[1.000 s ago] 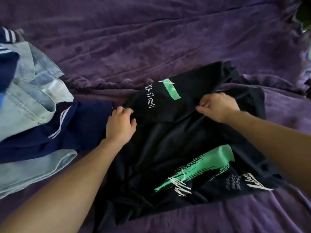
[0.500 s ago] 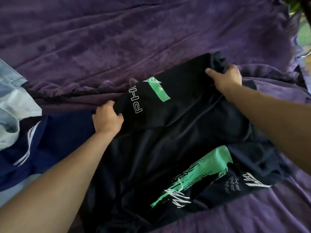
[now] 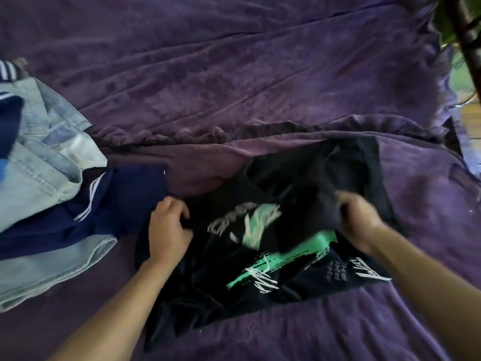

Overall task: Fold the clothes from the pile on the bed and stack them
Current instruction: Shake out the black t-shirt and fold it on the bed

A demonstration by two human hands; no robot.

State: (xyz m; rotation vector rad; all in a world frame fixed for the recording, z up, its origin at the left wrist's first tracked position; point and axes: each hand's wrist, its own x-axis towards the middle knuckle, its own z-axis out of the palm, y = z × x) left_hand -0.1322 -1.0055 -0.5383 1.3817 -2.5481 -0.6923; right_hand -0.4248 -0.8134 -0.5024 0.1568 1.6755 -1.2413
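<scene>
A black T-shirt [image 3: 307, 183] with green and white print lies crumpled on the purple bed cover [image 3: 234, 87]. My left hand [image 3: 169, 227] grips its left edge, fingers curled into the cloth. My right hand [image 3: 361, 220] pinches a raised fold of the same shirt on the right. Between both hands the top layer is lifted and blurred. At the left lies the pile: light-blue jeans [image 3: 39, 157] and a navy garment with white stripes [image 3: 112, 201].
The bed cover has a dark wrinkled ridge [image 3: 234, 134] running across just beyond the shirt. A dark post and green leaves [image 3: 463, 24] stand at the top right past the bed's edge. More light denim [image 3: 52, 267] lies at the lower left.
Both hands have pulled the shirt's far part toward me. The right hand came down from the far corner. The fold with the green stripe now sits lower, over the large green print.
</scene>
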